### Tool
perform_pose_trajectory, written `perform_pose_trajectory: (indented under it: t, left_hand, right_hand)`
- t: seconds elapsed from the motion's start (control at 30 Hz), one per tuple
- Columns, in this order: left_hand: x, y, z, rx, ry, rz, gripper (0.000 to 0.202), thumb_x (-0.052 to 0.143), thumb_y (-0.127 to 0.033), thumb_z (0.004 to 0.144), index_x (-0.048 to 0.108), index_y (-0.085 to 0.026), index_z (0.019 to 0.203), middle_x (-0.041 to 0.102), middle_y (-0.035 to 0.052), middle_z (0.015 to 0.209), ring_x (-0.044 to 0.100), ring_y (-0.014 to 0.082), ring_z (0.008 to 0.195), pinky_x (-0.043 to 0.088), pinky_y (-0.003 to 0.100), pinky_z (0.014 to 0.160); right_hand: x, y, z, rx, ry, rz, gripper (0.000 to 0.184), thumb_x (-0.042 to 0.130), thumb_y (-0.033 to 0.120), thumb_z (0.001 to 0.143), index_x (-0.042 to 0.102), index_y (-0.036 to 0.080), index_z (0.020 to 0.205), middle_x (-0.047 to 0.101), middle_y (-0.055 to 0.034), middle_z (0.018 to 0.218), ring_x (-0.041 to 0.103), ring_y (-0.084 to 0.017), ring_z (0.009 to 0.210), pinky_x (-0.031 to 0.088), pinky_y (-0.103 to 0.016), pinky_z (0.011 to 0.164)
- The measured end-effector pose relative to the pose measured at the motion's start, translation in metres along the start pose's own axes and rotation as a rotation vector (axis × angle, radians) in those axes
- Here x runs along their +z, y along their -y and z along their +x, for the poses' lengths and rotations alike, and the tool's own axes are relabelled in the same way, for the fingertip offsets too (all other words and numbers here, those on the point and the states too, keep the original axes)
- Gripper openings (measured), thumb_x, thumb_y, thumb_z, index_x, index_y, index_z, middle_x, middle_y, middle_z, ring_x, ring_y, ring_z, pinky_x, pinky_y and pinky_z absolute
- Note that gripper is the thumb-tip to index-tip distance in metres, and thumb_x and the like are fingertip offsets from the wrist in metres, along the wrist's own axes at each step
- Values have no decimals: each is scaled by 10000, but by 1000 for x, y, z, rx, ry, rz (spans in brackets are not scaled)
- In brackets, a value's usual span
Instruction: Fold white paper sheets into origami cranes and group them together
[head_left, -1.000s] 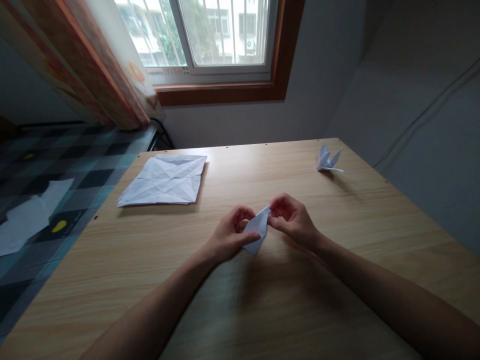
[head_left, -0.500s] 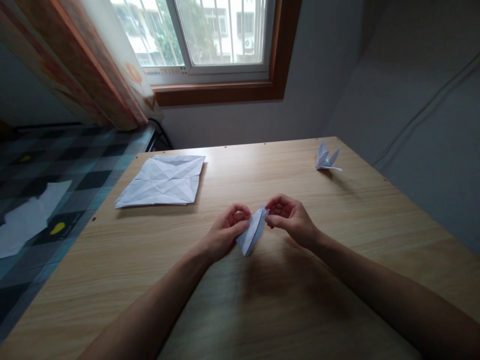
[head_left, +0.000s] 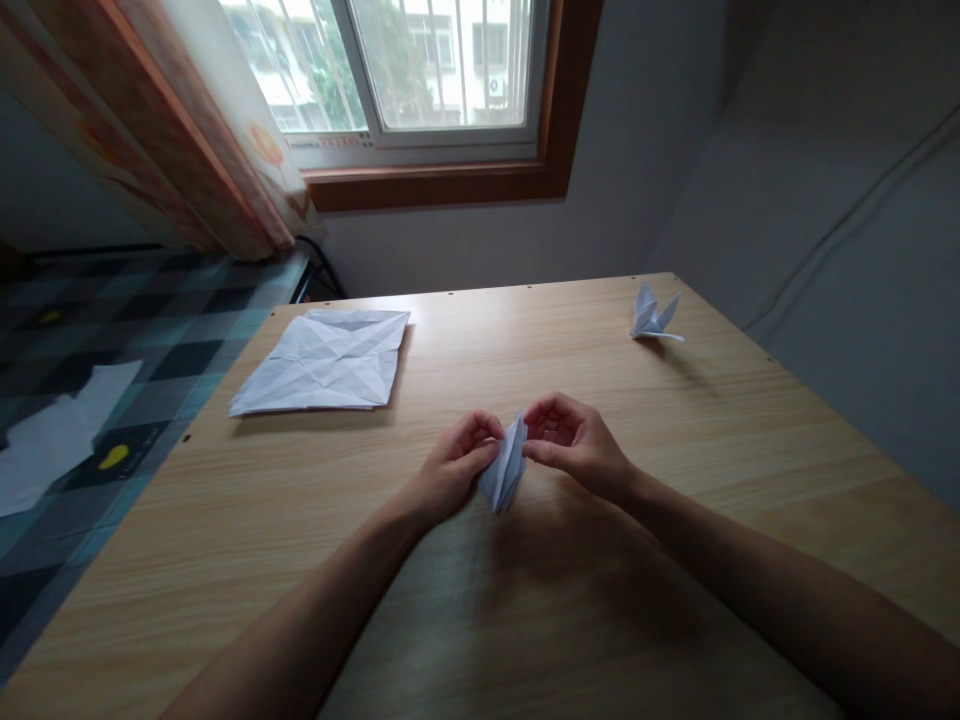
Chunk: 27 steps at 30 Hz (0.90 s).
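Observation:
A small piece of folded white paper (head_left: 505, 470), narrow and diamond-shaped with several layers, is held just above the wooden table (head_left: 585, 620). My left hand (head_left: 463, 458) pinches its left edge between thumb and curled fingers. On the other side, my right hand (head_left: 571, 440) has its thumb and fingertips at the paper's upper right edge, with a gap between thumb and forefinger. Whether those fingertips grip a layer or only touch it is hard to make out. The paper's layers stand slightly apart along the lower right side.
Creased white paper sheets (head_left: 337, 365) lie stacked at the table's back left. A folded paper crane (head_left: 652, 315) stands near the back right corner. More white paper (head_left: 56, 440) rests on the checked cloth (head_left: 172, 320) at left. A window (head_left: 450, 70) is behind.
The folded paper has turned more upright and its layers show more apart. My right hand has shifted slightly left, its fingers opening a little. My left hand keeps its pinch.

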<state>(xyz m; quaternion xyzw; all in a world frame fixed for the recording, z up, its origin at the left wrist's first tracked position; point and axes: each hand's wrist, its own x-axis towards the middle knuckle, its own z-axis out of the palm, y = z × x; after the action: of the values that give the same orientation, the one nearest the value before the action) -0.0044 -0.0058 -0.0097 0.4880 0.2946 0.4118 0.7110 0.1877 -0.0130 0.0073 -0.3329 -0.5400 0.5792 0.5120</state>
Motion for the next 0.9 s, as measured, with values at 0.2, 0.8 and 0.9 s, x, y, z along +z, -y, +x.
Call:
perform_pose_trajectory:
  t: [0.2,0.8,0.9]
  left_hand:
    - [7,-2,-3,-8,12,57,374,762,-401,770,500,-185,926,538,-42,685,463,75,542,331,192,501]
    - [10,0,-3,-17,-105,55,295,715,-368,767,510,-177,859,544,-34,716,455,89,588,305,208,534]
    - [13,-2,-4,-9,-132,92,304,714,-378,764,502,-182,860,524,-45,695,437,84,571,305,205,526]
  right_hand:
    - [1,-3,1,11,-30,-10,277,822,324,675,641,187,833,670,-9,757,629,-127,676,557,-288,651]
    - [-1,-8,2,-3,-124,-104,153,731,267,728,613,180,772,632,7,689,570,-115,597,489,-256,547]
    - [0,-6,0,-25,-103,-144,144,713,275,758,610,188,809,617,5,729,562,-119,629,470,-259,562]
